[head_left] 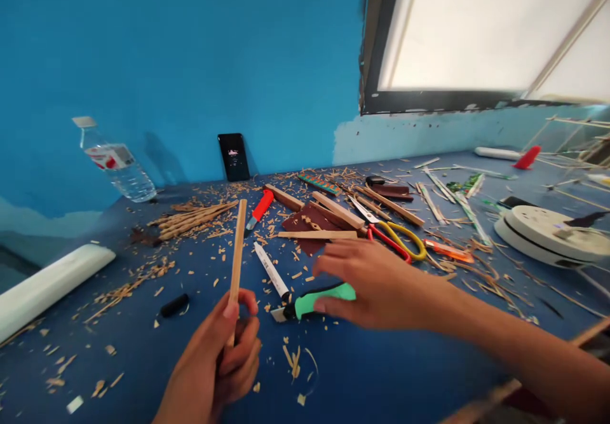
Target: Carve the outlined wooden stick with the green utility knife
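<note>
My left hand (216, 360) is closed round the lower end of a thin wooden stick (237, 252), which stands nearly upright over the blue table (381, 379). My right hand (372, 284) lies low over the table with its fingers stretched out, touching the green handle of a utility knife (314, 301). The knife lies flat, its blade end pointing left. A white marker (271, 270) lies just left of the knife.
Wood shavings and several sticks litter the table. Red-and-yellow scissors (398, 236), a red-handled cutter (260, 209), sandpaper (307, 224), a water bottle (114, 160), a phone (233, 156) against the wall, a white round device (548, 232) at right, and a white tube (47, 287) at left.
</note>
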Demonstrator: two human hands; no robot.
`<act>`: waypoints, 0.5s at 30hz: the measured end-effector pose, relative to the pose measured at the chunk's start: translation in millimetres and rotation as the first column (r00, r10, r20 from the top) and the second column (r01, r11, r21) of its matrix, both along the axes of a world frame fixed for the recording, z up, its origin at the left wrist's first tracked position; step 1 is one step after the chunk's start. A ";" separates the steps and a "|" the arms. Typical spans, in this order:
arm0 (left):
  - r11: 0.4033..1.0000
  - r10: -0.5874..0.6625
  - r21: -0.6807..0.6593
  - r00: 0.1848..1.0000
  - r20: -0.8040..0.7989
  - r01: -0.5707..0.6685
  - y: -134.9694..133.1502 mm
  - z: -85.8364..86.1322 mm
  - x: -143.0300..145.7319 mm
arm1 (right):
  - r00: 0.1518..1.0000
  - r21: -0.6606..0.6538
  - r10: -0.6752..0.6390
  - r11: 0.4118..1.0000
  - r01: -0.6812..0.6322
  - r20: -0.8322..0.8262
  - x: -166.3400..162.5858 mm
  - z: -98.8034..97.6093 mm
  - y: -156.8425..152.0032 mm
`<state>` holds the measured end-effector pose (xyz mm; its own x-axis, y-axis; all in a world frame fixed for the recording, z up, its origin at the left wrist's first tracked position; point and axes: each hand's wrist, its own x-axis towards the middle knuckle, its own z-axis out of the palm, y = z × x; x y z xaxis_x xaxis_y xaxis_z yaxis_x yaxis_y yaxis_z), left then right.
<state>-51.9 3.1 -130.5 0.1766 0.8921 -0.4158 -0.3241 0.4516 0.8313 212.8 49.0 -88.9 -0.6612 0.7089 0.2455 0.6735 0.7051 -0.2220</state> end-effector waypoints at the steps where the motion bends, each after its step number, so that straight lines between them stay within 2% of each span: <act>1: 1.000 0.000 -0.009 1.000 0.009 0.000 -0.2 -1.4 -2.5 | 0.999 -0.009 -0.012 1.000 0.013 0.037 -4.3 -8.8 -2.2; 4: 0.999 0.011 -0.043 0.999 0.045 -0.009 -1.0 -2.8 -6.5 | 0.997 -0.034 -0.025 0.999 0.027 0.069 -8.4 -34.1 -6.9; 7: 0.997 0.033 -0.069 0.997 0.068 -0.029 -0.9 -2.8 -7.8 | 0.999 -0.082 0.009 0.997 -0.005 0.052 -2.4 -49.0 -6.2; 11: 0.998 0.016 -0.064 0.992 0.125 -0.008 0.0 -5.1 -11.1 | 0.996 -0.134 0.075 0.989 -0.069 0.039 2.6 -52.3 -3.4; 15: 0.996 -0.031 -0.073 0.977 0.213 0.047 -0.8 -5.8 -13.1 | 0.997 -0.129 0.082 0.988 -0.080 0.011 0.2 -51.5 -3.4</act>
<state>-64.9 2.3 -136.3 0.3018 0.8496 -0.4325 -0.4695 0.5273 0.7082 212.9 45.6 -140.4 -0.7212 0.6775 0.1444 0.6194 0.7241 -0.3035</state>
